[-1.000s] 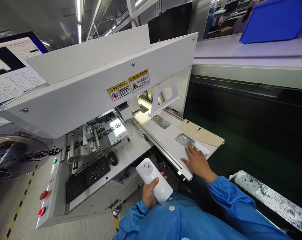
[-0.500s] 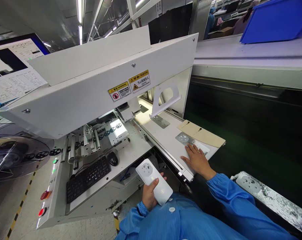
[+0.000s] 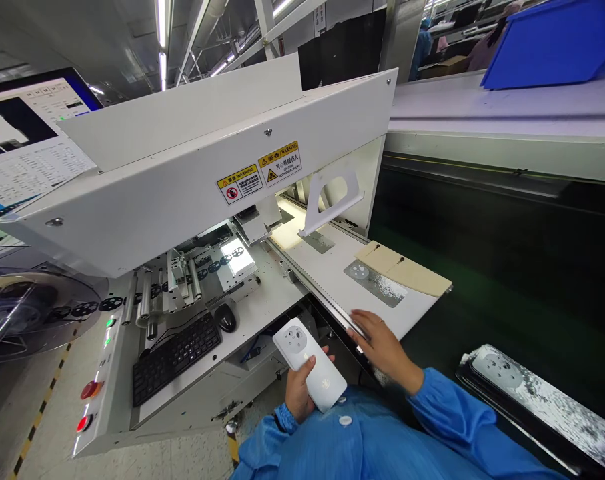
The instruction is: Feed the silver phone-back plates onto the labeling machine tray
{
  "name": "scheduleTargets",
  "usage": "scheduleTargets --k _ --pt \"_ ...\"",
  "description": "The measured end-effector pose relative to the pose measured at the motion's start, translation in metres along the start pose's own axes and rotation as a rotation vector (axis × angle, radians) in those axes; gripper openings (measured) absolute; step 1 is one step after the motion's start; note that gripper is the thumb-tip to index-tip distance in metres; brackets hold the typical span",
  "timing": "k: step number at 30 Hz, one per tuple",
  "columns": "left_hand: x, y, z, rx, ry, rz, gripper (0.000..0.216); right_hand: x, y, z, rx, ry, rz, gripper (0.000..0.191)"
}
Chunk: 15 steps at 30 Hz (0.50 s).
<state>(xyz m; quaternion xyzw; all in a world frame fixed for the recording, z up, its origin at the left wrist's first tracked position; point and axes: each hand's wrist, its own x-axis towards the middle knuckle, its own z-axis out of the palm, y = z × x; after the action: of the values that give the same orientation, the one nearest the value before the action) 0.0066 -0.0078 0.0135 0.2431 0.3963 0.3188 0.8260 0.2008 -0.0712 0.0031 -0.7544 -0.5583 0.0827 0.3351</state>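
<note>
My left hand (image 3: 301,388) is closed around a white phone (image 3: 309,363), its back with the round camera area facing up. Beyond it, my right hand (image 3: 382,347) holds nothing; its fingers are apart and reach over the near rail of the white conveyor (image 3: 332,270). On the belt, just past those fingers, lies a grey phone-shaped sheet (image 3: 375,283) with camera holes and a speckled white pattern. A second grey sheet (image 3: 318,242) rests farther along, by the machine opening.
A white machine (image 3: 197,180) with warning labels spans the conveyor. To its left are a keyboard (image 3: 177,363), a mouse (image 3: 225,318) and red buttons (image 3: 85,423). At lower right sits a speckled phone-shaped piece (image 3: 547,393) on a black holder. A blue bin (image 3: 552,43) stands upper right.
My right hand has left the speckled sheet and come back toward the conveyor's near edge. That sheet has shifted slightly up the belt. My left hand and the phone stay put.
</note>
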Motion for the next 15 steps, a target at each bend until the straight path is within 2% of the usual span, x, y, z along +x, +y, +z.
scheduleTargets --k 3,6,10,15 --pt "0.001 -0.001 -0.001 -0.032 -0.001 -0.092 0.051 -0.018 -0.030 0.013 0.279 -0.066 0.054 0.043" --pt "0.002 -0.001 -0.002 -0.033 -0.043 -0.165 0.052 -0.031 -0.049 0.021 0.448 -0.184 0.147 0.048" --pt "0.001 -0.001 -0.004 0.012 -0.053 -0.052 0.057 -0.037 -0.053 0.023 0.542 -0.306 0.210 0.058" --pt "0.003 -0.005 -0.008 0.014 -0.045 0.008 0.064 -0.040 -0.049 0.025 0.549 -0.327 0.222 0.063"
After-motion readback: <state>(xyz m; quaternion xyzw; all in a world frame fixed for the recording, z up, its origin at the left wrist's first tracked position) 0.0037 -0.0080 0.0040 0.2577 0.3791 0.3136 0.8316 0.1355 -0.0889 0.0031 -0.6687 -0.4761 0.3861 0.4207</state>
